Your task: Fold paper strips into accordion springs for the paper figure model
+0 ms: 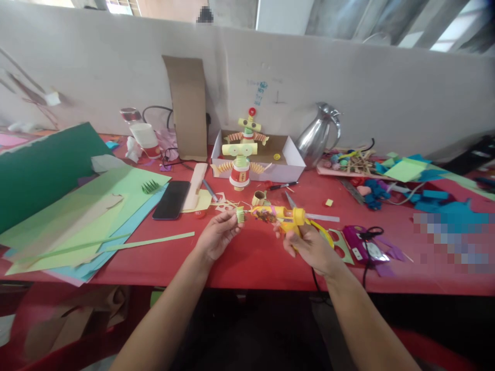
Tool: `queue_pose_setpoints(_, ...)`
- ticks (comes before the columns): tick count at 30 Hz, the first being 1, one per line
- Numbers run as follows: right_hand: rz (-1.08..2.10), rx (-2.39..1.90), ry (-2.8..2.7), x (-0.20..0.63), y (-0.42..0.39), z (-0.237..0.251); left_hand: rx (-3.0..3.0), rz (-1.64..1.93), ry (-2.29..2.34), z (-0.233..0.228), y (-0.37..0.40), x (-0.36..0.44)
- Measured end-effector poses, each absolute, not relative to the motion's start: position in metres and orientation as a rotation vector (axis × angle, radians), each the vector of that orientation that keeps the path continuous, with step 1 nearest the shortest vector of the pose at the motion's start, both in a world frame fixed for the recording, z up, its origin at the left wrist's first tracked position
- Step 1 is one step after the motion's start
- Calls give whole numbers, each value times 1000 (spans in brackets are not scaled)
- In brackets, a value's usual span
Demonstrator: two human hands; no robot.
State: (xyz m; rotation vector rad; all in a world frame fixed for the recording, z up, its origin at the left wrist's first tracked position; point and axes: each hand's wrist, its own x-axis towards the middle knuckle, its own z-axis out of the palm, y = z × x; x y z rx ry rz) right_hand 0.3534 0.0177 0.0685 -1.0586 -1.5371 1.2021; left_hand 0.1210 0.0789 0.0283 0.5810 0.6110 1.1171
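Observation:
Pinched in the fingers of my left hand (219,233) is a small piece of folded light-green paper (240,215). My right hand (309,246) is wrapped round the grip of a yellow hot glue gun (276,214). Its nozzle points left and is at or very near the green paper; I cannot tell whether they touch. Just behind stands a paper-cup robot figure (240,167) with a red and white body and pleated paper arms. A second, similar figure (249,129) stands behind it, by a shallow white box (263,171).
A black phone (171,200) and sheets of green paper (73,206) lie to the left. At the back are a steel jug (317,135) and a cardboard strip (187,108). On the right, a purple box (359,245) lies beside dark cables. Several scraps litter the red table (255,263).

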Motion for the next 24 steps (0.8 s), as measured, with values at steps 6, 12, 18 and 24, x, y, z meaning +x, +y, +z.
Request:
queue_pose_setpoints(6,1228,-1054,-1533,354,19,66,596,1112,613,27,79,121)
queue_pose_setpoints(12,1235,-1041,-1557,355,17,67,588,1120,623,27,79,120)
queue_pose_setpoints(18,1243,-1075,-1539,356,19,65,600,1109,623,27,79,120)
queue_pose_setpoints(24,1247,-1085,-1533,357,19,61,592,1114,634,27,79,120)
